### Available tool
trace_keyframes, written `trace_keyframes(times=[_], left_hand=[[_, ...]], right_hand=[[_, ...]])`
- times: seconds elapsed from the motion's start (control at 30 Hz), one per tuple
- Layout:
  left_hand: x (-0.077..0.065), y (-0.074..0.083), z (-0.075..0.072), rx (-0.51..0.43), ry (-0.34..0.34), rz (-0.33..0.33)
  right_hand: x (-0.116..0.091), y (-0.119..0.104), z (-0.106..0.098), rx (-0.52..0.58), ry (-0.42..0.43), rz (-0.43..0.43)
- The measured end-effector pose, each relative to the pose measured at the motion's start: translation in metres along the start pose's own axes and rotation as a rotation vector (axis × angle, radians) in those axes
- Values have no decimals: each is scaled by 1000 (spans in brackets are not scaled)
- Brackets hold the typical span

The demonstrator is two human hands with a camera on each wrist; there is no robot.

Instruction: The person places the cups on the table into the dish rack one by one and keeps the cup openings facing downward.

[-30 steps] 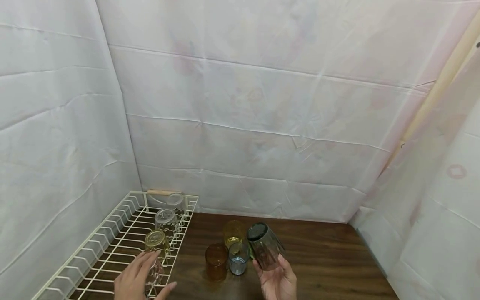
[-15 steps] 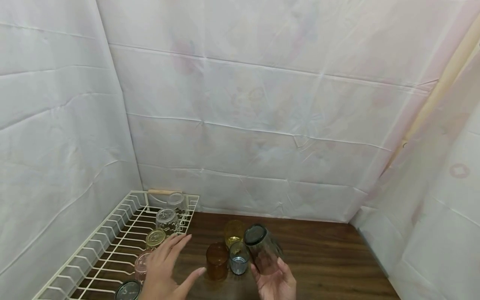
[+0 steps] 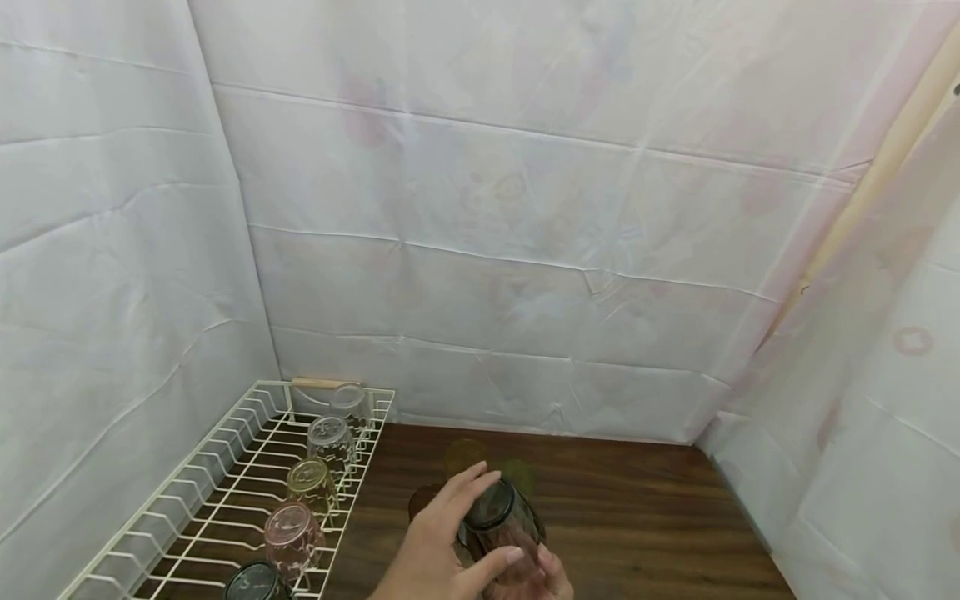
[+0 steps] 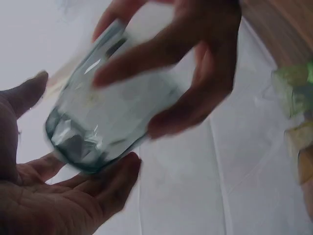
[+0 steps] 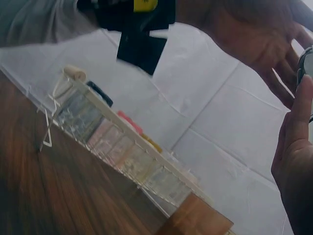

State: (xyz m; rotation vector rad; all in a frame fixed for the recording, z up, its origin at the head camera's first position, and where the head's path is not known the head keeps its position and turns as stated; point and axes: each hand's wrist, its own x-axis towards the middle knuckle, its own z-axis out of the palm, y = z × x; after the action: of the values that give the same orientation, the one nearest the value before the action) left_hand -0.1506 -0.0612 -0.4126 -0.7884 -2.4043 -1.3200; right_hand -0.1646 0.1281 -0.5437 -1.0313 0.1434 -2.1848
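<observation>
With our right hand (image 3: 553, 577) we grip a tilted grey glass (image 3: 504, 527); our left hand (image 3: 438, 546) has fingers spread around its base.

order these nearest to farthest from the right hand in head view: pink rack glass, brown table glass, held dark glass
From the right hand:
1. dark glass, held in it
2. brown glass, to its left, partly hidden
3. pink glass, farther left

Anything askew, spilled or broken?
Nothing stands out. In the rack, five glasses sit upside down in a row; no spill or breakage shows. One dark glass is tilted, but the right hand holds it.
</observation>
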Motion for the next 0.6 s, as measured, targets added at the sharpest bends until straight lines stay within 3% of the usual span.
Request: trace_keyframes(times=[0.07, 0.17, 0.37, 0.6], left_hand=[[-1, 1, 6, -13, 18, 7], [-3, 1, 12, -3, 80, 6], [-6, -2, 17, -20, 153, -11], [-10, -6, 14, -17, 201, 32]], right_hand=[[-5, -1, 1, 15, -4, 57], [-7, -2, 4, 13, 40, 65], [1, 1, 2, 78, 1, 73], [13, 1, -3, 60, -64, 123]])
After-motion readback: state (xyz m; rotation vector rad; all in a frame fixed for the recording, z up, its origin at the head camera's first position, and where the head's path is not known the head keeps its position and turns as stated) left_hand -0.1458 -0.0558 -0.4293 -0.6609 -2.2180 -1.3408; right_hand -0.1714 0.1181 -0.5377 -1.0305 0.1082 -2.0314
